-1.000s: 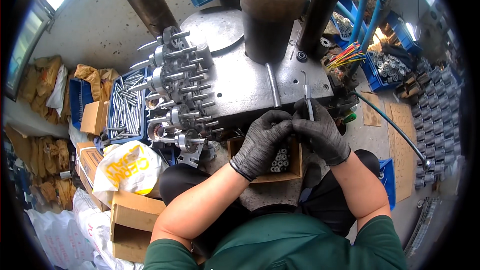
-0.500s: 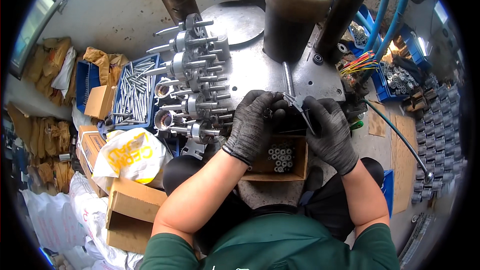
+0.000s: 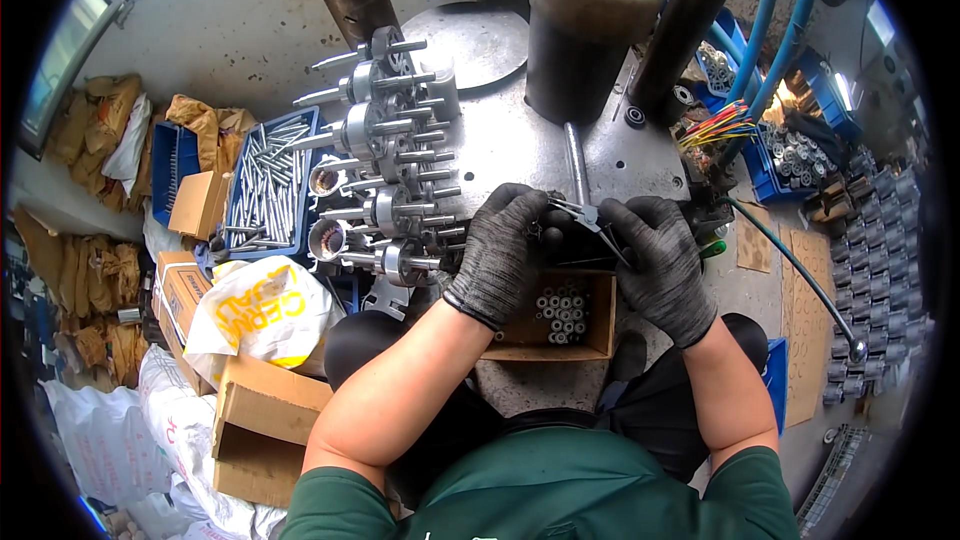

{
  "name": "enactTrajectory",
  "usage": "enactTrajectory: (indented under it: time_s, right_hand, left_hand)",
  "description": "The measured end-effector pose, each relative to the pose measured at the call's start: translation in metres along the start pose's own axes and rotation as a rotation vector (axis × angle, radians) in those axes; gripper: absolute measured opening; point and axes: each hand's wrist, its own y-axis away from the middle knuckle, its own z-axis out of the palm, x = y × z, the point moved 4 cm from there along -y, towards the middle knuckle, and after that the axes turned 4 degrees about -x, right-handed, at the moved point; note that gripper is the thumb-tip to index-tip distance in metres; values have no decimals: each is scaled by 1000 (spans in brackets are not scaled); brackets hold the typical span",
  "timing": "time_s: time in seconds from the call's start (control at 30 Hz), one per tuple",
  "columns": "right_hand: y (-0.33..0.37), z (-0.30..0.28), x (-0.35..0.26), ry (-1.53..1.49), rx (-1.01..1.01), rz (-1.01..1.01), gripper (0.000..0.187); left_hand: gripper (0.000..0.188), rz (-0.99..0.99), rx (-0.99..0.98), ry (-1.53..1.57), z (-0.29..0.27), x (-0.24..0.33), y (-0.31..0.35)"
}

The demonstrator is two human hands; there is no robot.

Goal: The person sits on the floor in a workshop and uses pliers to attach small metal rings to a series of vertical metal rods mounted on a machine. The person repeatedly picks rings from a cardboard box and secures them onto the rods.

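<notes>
My right hand (image 3: 658, 258), in a dark grey knit glove, is closed around the handles of a pair of slim-nosed pliers (image 3: 590, 214). The pliers point left, their thin tips reaching the fingertips of my left hand (image 3: 500, 252). That hand, gloved alike, has its fingers curled together on small dark pieces too hidden to name. Just beyond the pliers a steel rod (image 3: 576, 162) lies on the metal press table (image 3: 500, 155). Below my hands stands an open cardboard box (image 3: 600, 325) with several small ring-shaped metal parts (image 3: 562, 316) in it.
Rows of rotors on shafts (image 3: 385, 208) stand at the table's left, beside a blue bin of steel shafts (image 3: 268, 180). A thick steel cylinder (image 3: 590, 35) rises at the back between dark columns. Cartons and a plastic bag (image 3: 262, 315) lie left; stacked metal parts (image 3: 875, 270) stand right.
The pliers have turned flatter and shifted slightly, their tips now at my left fingertips. My right hand has moved a little left, and its fingers have closed in around the handles.
</notes>
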Motion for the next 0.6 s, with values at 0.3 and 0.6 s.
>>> enactTrajectory:
  time_s: [0.3,0.6]
  right_hand:
    - [0,0,-1,12,6,-1,68]
    - [-4,2,0,-46,-146,130,64]
  left_hand:
    - [12,-11,11,-43,1,-1,2]
    - [20,40,15,-79,-3,0,2]
